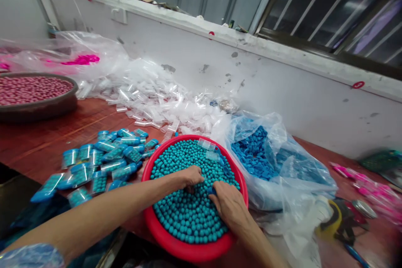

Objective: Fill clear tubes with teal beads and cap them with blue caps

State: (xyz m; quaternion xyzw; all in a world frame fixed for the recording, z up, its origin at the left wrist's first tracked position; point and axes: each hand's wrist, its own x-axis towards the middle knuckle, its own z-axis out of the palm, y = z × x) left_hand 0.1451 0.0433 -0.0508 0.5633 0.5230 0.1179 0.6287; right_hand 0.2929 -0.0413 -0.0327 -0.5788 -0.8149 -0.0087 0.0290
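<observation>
1. The beads [188,213] fill most of the tub [194,253], and both hands work over them.
2. The left hand [192,177] has its fingers curled down at the beads; whether it pinches any, I cannot tell. The right hand [231,204] is near it but apart — thumb and fingers apparently closed on a blue piece [212,191].
3. The beads look hard, smooth and light, apt to roll; fingertips or a scooping palm should suit.
4. The blue piece seems light and fairly stiff — best held by its sides.
5. Hidden: the left fingertips, most of the blue piece, the beads' depth. The right forearm is cut off below.
</observation>
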